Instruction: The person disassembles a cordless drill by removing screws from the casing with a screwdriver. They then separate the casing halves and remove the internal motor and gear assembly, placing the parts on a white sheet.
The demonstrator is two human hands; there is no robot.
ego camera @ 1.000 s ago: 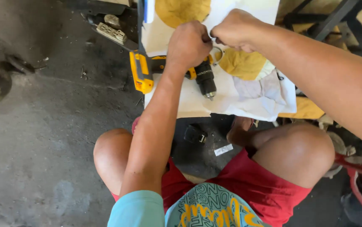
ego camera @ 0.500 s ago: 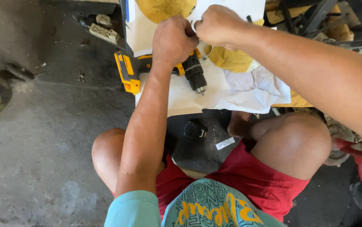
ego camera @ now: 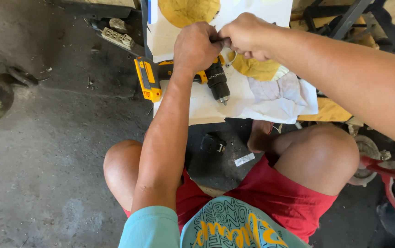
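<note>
- Over the far edge of the white sheet (ego camera: 206, 103), both of our hands meet in fists, knuckles nearly touching
- At the sheet's left edge lies the yellow and black cordless drill (ego camera: 179, 76), its battery hanging off that edge and its chuck pointing toward the near edge; nobody holds it
- Our left hand (ego camera: 197, 46) is curled tight just above the drill's body, fingers pressed together around something small that we cannot make out
- Between the two fists a short dark piece (ego camera: 220, 41) shows, and both hands seem to pinch it from either side
- Our right hand (ego camera: 245, 34) is closed as well, gripping the same piece from the right; a thin metal ring (ego camera: 231, 59) hangs just beneath it
- Under the right hand sits a yellow leaf-like patch (ego camera: 255, 69), and nearer us a crumpled white cloth (ego camera: 278, 92) toward the sheet's right edge
- We judge the step in hand to be fitting or twisting this small part between the fists; the next move calls for a steady counter-grip and a clear look at it before we reach down left for the drill
</note>
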